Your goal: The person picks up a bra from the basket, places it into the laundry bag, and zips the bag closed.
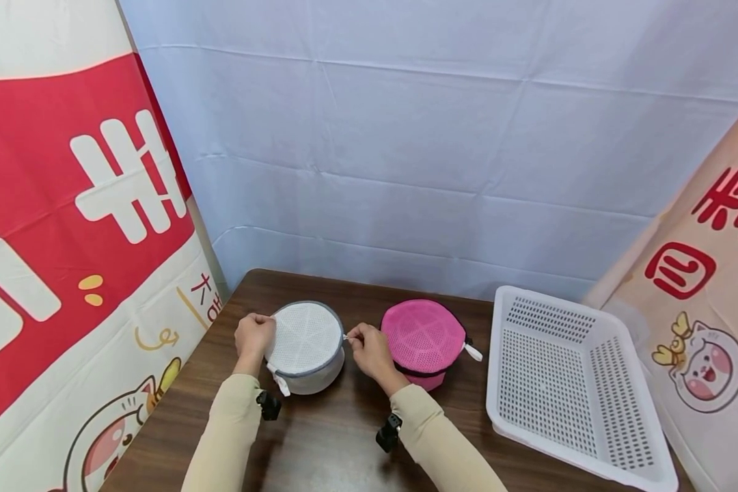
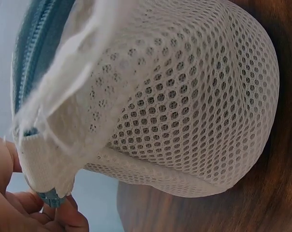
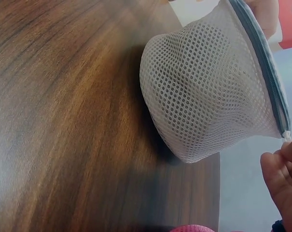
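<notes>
A round white mesh laundry bag [image 1: 305,338] with a grey-blue zipper edge stands upright on the table, its lid facing up. At its left side my left hand [image 1: 254,334] pinches the rim; in the left wrist view those fingers [image 2: 71,217] hold the edge by the blue trim. My right hand [image 1: 372,350] is at the bag's right side, thumb and fingers pinching the small white zipper pull [image 3: 286,136]. A blue zipper [image 3: 264,53] runs along the rim in the right wrist view. A white fabric tab [image 1: 280,383] hangs at the front left.
Right of my right hand sits a pink mesh laundry bag [image 1: 423,336] with black trim and a white tab [image 1: 473,352]. Farther right is a white perforated plastic basket [image 1: 498,369]. All stand on a dark wooden table [image 1: 320,444], with cloth hangings behind and on both sides.
</notes>
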{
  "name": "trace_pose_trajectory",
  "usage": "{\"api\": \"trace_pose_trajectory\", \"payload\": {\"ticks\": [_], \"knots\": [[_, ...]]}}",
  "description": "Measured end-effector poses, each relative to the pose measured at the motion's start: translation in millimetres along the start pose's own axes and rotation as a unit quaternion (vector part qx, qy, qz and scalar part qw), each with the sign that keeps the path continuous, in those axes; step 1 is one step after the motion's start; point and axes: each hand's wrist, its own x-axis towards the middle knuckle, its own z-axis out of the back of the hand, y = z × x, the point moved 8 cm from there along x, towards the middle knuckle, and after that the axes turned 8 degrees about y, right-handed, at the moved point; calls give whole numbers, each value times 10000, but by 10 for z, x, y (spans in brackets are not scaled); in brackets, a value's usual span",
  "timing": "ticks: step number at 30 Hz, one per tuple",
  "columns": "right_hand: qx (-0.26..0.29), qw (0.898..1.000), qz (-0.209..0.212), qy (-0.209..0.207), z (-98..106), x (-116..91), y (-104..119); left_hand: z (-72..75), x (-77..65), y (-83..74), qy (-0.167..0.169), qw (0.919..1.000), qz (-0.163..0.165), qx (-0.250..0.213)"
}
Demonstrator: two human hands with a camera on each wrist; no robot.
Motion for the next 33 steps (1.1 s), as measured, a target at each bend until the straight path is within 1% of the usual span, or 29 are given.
{"api": "trace_pose_trajectory", "payload": {"ticks": [2,4,8,11,15,22,26,29,33], "knots": [[-27,10000,29,-6,-5,-1,-3,0,-7,-20,23,9999,-83,76],[-74,9999,78,-12,-9,-4,0,-1,-27,-64,62,9995,-235,225],[-141,9998,158,-1,-21,-8,15,10,-109,-197,131,9957,-587,711],[-155,9997,164,22,-26,-10,28,25,-153,-263,116,9926,-707,984],[-142,9997,168,53,-29,-10,33,38,-179,-306,99,9912,-779,1065],[-76,9997,228,55,-15,-6,32,33,-208,-354,140,9910,-787,1073],[-59,9997,214,105,-8,4,30,33,-227,-389,86,9886,-901,1200],[-14,9997,196,150,3,15,34,8,-233,-447,97,9845,-1178,1294],[-41,9997,175,160,19,33,35,-65,-213,-548,279,9774,-1684,1247]]}}
